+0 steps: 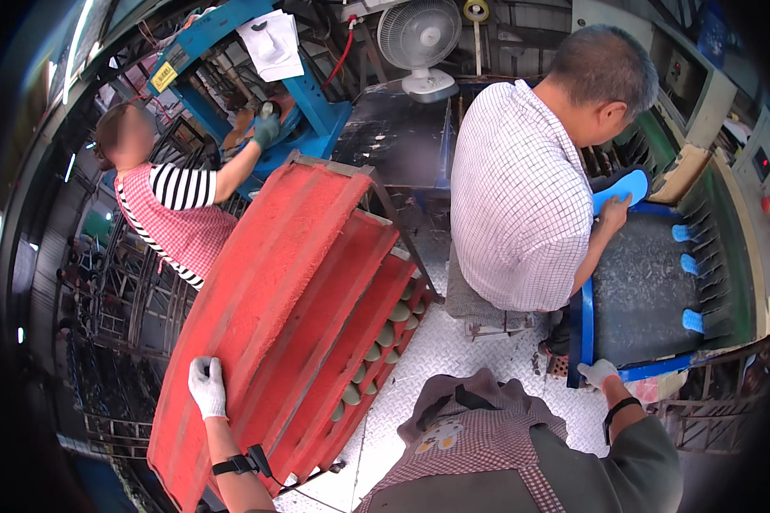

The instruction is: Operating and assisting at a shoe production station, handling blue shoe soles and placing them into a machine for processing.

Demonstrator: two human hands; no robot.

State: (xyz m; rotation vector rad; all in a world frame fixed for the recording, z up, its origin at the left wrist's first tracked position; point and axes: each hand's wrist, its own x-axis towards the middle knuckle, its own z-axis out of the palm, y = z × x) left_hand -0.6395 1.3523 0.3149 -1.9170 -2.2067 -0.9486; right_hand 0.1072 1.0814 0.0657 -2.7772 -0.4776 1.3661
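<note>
My left hand (206, 388), in a white knit glove, rests on the top shelf of a tall red rack (269, 239). Its fingers are slightly bent and apart, with no loose thing in them. Out to the right, my right hand (599, 373), also gloved in white, is closed on the near corner of a blue frame (583, 329). This frame borders a dark conveyor belt (646, 286). Green-grey shoe soles (373, 351) line the rack's lower shelves. Blue sole pieces (689, 264) sit along the belt's far right side.
A seated co-worker (522, 197) in a checked shirt holds a blue insole (622, 190) just ahead. Left of the rack, another person (175, 201) works at a blue press (295, 98). A fan (419, 38) stands at the back. Below is metal tread-plate flooring (411, 402).
</note>
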